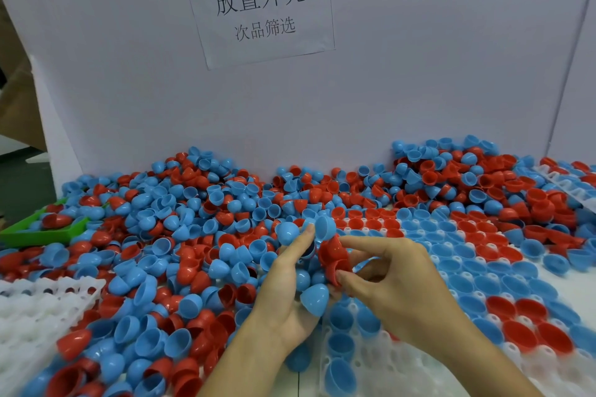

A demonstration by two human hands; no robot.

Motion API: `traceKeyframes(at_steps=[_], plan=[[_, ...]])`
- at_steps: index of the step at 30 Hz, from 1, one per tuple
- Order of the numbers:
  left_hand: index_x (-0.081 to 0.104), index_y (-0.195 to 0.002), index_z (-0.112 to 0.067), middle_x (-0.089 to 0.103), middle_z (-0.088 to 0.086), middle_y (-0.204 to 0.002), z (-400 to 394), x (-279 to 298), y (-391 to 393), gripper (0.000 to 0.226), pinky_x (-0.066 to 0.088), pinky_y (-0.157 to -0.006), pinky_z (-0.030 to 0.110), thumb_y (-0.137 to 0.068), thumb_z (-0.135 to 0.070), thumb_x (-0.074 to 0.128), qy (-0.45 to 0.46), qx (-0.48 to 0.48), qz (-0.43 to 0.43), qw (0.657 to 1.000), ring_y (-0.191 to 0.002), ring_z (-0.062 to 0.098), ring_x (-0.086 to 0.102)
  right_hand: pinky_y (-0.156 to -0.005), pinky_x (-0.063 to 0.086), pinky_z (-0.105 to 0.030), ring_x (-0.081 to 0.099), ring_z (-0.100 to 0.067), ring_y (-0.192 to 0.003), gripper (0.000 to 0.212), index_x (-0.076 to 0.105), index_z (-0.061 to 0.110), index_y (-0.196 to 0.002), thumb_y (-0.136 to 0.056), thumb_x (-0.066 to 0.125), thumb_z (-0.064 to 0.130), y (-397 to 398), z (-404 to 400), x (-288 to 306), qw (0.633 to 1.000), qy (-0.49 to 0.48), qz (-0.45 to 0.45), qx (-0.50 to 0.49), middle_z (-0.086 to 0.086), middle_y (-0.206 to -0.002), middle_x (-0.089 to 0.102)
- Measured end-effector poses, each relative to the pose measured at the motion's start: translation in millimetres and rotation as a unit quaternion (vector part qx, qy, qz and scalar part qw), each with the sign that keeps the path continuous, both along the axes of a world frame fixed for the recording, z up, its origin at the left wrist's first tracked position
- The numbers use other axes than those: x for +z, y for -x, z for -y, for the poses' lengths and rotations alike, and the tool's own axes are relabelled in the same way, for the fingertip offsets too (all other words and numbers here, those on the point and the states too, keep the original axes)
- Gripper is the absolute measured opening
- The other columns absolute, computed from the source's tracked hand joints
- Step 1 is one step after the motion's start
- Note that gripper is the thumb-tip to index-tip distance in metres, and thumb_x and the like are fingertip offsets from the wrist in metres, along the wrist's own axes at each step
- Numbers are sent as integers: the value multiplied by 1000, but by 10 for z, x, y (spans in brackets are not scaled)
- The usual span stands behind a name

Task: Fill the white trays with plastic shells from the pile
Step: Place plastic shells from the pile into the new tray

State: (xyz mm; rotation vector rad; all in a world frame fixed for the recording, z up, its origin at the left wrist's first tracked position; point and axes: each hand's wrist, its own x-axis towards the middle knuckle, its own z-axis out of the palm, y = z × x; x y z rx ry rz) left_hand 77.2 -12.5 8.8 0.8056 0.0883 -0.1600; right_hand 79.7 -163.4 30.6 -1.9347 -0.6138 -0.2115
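A green tray (42, 232) sits far left, half buried; a white tray (35, 309) lies near left; the pile (180, 235) of red and blue shells covers the tabletop between; the left hand (287, 293) cradles several blue shells (314, 300) in a curled grip; just right, the right hand (393, 280) pinches a red shell (333, 256) between thumb and forefinger, above the partly filled white tray (371, 361) at near right.

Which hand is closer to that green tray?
Left. The left hand is at centre, right of the green tray; the right hand is farther right, over the white tray.
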Motion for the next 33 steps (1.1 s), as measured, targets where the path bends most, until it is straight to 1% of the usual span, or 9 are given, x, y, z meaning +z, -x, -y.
traceKeyframes(at_steps=[2, 7, 13, 16, 20, 22, 24, 27, 33], plan=[[67, -116, -2, 73, 20, -92, 10, 11, 4, 48, 59, -56, 34, -81, -35, 73, -1, 2, 2, 1000, -74, 30, 74, -67, 61, -36, 72, -22, -65, 43, 77, 47, -88, -85, 71, 4, 3, 5, 7, 1000, 0, -15, 13, 12, -78, 75], [57, -135, -2, 70, 16, -89, -19, 22, -17, 65, 52, -45, 28, -81, -32, 73, -18, 42, -8, 999, -63, 24, 70, -61, 59, -35, 68, -14, -56, 32, 80, 32, -82, -87, 69, 2, -17, 87, 51, 1000, 28, -13, -5, 9, -68, 74], [58, -137, -6, 69, 14, -94, -66, 18, -32, 67, 49, -42, 25, -77, -31, 75, -15, 57, -19, 998, -64, 22, 68, -52, 52, -23, 60, -10, -52, 14, 77, 21, -74, -86, 73, 14, 17, 246, 256, 972, 233, -24, 3, 5, -64, 70], [60, -134, -6, 69, 13, -95, -78, 9, -46, 66, 47, -42, 25, -75, -31, 76, -24, 65, -21, 997, -66, 20, 67, -57, 55, -26, 65, -10, -59, 9, 75, 22, -76, -84, 77, 25, 107, 319, 347, 941, 336, -37, 0, 9, -67, 70], [60, -134, -6, 68, 14, -100, -83, 34, -34, 66, 48, -42, 25, -76, -31, 76, -23, 64, -11, 998, -68, 20, 66, -48, 44, -14, 58, 3, -53, 29, 64, 37, -56, -81, 77, 29, 332, 292, 360, 904, 423, -58, 5, 28, -58, 61], [58, -136, -5, 65, 16, -103, -90, 42, -29, 65, 49, -43, 25, -79, -30, 75, -18, 65, -5, 998, -72, 21, 65, -44, 40, -14, 56, 1, -51, 29, 66, 42, -58, -82, 73, 26, 403, 234, 313, 884, 463, -62, 16, 23, -52, 57], [57, -137, -5, 64, 17, -106, -99, 44, -27, 65, 49, -43, 26, -80, -31, 74, -21, 64, -1, 998, -76, 23, 64, -49, 43, -16, 58, -4, -59, 8, 71, 26, -78, -85, 69, 26, 419, 158, 242, 866, 496, -55, 15, 16, -63, 56], [58, -136, -6, 65, 17, -105, -105, 43, -27, 67, 48, -44, 25, -77, -33, 75, -31, 67, 0, 997, -77, 23, 64, -67, 46, -31, 56, -21, -77, 11, 57, 18, -81, -87, 61, 26, 437, 53, 144, 849, 526, -42, 7, 2, -91, 55], [57, -136, -7, 63, 16, -102, -102, 6, -53, 63, 46, -42, 26, -80, -32, 75, -37, 74, -2, 997, -75, 23, 61, -71, 50, -35, 60, -23, -82, 18, 59, 17, -83, -88, 61, 34, 394, 59, 137, 844, 535, -39, 1, 1, -92, 56]])
